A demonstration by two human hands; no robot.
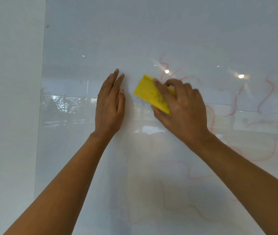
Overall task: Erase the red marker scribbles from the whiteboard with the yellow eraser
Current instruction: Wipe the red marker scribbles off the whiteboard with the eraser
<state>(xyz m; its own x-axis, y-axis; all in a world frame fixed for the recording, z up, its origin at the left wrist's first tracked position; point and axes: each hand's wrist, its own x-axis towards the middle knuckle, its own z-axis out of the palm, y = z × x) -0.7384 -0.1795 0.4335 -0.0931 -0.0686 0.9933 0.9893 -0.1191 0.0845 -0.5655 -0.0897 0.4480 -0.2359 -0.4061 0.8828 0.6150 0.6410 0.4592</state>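
My right hand (pixel 184 107) grips the yellow eraser (pixel 149 92) and presses it flat against the glossy whiteboard (pixel 151 31), tilted with its top end up and left. My left hand (pixel 110 106) rests flat on the board just left of the eraser, fingers together and pointing up, holding nothing. Red marker scribbles (pixel 267 97) run in wavy lines to the right of the eraser, and fainter red scribbles (pixel 197 175) lie below it. Part of the eraser is hidden under my right fingers.
The board's left edge (pixel 40 107) meets a plain white wall (pixel 7 116). The glossy surface reflects ceiling lights (pixel 241 76) and plants (pixel 63 102). The board area left of and above my hands carries no red marks.
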